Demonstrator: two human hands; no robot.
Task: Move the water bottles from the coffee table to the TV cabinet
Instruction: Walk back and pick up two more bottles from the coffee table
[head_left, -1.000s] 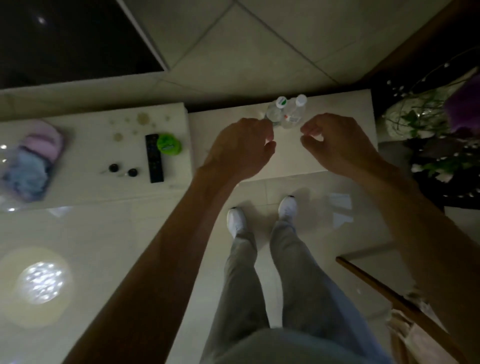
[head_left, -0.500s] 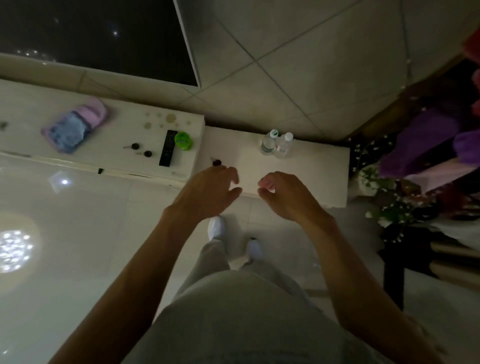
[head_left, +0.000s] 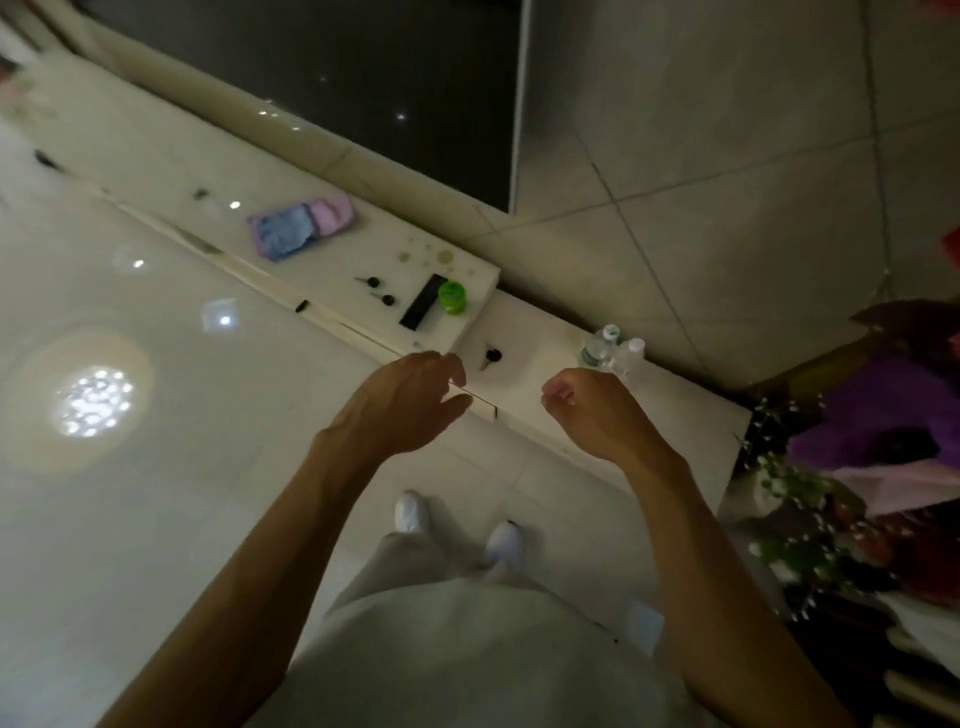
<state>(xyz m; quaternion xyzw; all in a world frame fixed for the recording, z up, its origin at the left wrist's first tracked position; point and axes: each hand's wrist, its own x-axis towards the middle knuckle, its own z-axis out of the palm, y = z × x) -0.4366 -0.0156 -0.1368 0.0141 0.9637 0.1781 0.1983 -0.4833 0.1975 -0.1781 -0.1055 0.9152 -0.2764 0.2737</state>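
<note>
Two clear water bottles stand side by side at the back of the white TV cabinet (head_left: 545, 384), one with a green-marked cap (head_left: 597, 345) and one with a white cap (head_left: 626, 356). My left hand (head_left: 405, 400) hovers in front of the cabinet's edge, fingers loosely curled and holding nothing. To the right, my right hand (head_left: 597, 415) hangs just short of the bottles, also loosely curled and without anything in it. Neither hand touches a bottle.
On the cabinet's higher left section lie a black remote (head_left: 422, 301), a green round tub (head_left: 451, 297), small black knobs (head_left: 374, 283) and a blue-pink packet (head_left: 301, 226). A dark TV screen (head_left: 337, 78) hangs behind. Purple flowers (head_left: 883, 415) crowd the right. Glossy floor tiles spread left.
Both hands have drawn back from the bottles toward me and spread apart. The view has swung and tilted, so the cabinet now runs diagonally and the bottles sit farther off.
</note>
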